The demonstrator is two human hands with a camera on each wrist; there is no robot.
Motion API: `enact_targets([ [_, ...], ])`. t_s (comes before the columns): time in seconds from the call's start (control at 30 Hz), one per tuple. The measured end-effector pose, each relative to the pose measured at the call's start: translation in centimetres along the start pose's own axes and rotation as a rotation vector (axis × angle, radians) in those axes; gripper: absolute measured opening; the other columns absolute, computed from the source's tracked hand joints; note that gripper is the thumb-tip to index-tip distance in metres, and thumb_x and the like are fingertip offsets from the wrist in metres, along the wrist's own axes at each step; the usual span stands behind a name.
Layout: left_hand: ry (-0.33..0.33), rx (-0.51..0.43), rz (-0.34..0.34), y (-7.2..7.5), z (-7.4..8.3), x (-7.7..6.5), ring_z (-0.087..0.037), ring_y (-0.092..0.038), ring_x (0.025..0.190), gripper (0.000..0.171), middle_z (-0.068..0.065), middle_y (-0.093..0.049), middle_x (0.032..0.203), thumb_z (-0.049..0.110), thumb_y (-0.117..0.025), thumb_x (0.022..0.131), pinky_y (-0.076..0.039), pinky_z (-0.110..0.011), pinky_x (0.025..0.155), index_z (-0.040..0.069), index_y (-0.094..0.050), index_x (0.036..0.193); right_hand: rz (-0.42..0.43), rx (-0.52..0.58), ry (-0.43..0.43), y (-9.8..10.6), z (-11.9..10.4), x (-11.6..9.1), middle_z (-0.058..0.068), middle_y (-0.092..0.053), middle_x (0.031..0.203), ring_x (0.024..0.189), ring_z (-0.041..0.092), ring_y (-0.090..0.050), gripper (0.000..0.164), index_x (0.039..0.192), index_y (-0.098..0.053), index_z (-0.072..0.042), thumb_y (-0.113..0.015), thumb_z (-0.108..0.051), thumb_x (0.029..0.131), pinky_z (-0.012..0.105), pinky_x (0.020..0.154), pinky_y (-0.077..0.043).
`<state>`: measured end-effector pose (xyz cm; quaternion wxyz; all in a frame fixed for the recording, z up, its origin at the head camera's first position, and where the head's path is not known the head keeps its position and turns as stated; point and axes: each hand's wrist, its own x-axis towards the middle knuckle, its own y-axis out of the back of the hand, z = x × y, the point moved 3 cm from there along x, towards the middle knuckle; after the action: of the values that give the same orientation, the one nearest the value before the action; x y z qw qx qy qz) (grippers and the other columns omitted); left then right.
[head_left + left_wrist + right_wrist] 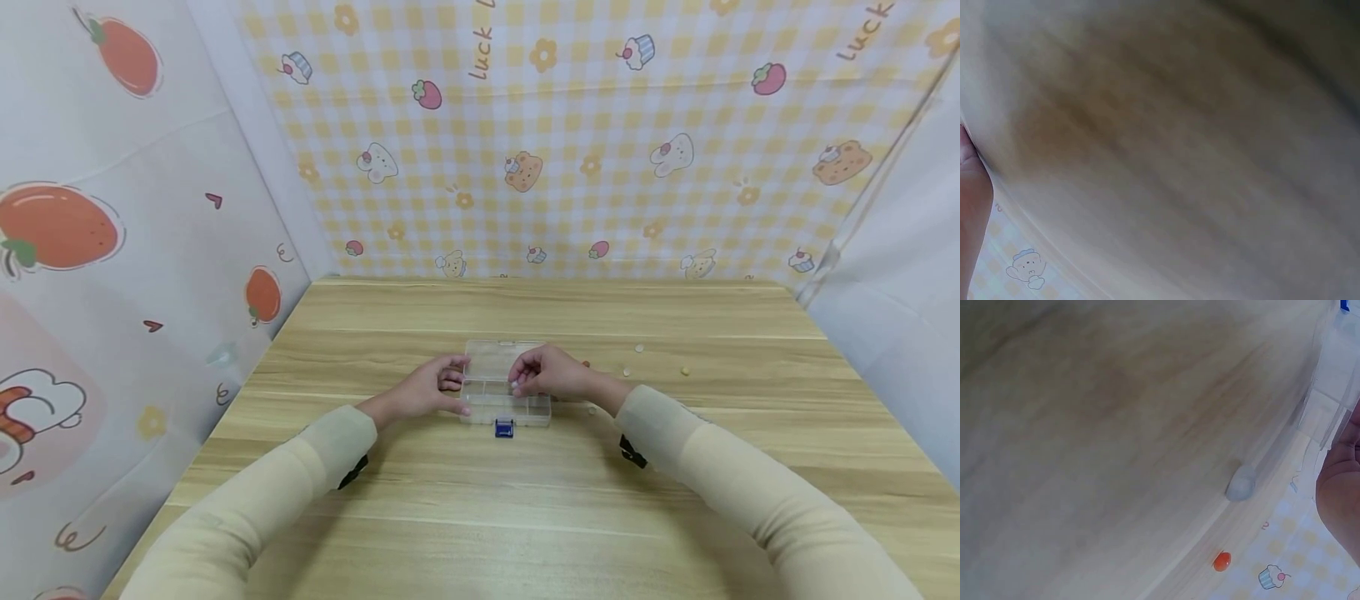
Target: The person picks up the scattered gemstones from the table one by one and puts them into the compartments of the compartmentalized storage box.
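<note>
A clear plastic compartment box [489, 410] lies on the table with its lid [491, 358] raised at the back. A blue latch [505, 429] juts from its front edge. My left hand [427, 390] holds the box's left side, thumb at the front corner and fingers by the lid. Over the compartments, my right hand [553, 372] pinches a small whitish piece [514, 385]; its exact kind is too small to tell. In the right wrist view the box [1329, 394] shows beside the hand. Only part of the left hand [971, 206] appears in the left wrist view.
Small pebble-like pieces lie to the right: pale ones [639, 348], a yellow one [685, 371] and an orange one [1222, 561]. A pale piece [1241, 482] sits near the box. Patterned cloth [570, 150] hangs behind the wooden table [480, 517].
</note>
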<state>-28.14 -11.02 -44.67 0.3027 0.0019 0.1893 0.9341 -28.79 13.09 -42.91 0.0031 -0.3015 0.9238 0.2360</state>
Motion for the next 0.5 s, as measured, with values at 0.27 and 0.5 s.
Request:
enact_targets([
  [0.27,0.014,-0.005,-0.009,0.0,0.0,0.1,-0.034,-0.047,0.124,0.091,-0.021,-0.044,0.141,0.001,-0.082,0.075,-0.040,-0.040,0.106,-0.004,-0.028,0.148,0.004,0.016,-0.004,0.0,-0.1,-0.1,0.006,-0.064,0.083,0.075,0.016,-0.056,0.017,0.094,-0.069,-0.002,-0.078,-0.001,0.080,0.022,0.061,-0.048],
  [0.5,0.000,-0.009,-0.017,-0.2,1.9,-0.8,-0.035,-0.048,0.121,0.088,-0.025,-0.045,0.138,0.000,-0.082,0.076,-0.042,-0.040,0.104,-0.009,-0.029,0.146,0.008,0.014,-0.003,0.0,-0.1,-0.2,0.006,-0.063,0.082,0.075,0.015,-0.055,0.018,0.095,-0.068,-0.002,-0.078,-0.002,0.080,0.022,0.061,-0.047],
])
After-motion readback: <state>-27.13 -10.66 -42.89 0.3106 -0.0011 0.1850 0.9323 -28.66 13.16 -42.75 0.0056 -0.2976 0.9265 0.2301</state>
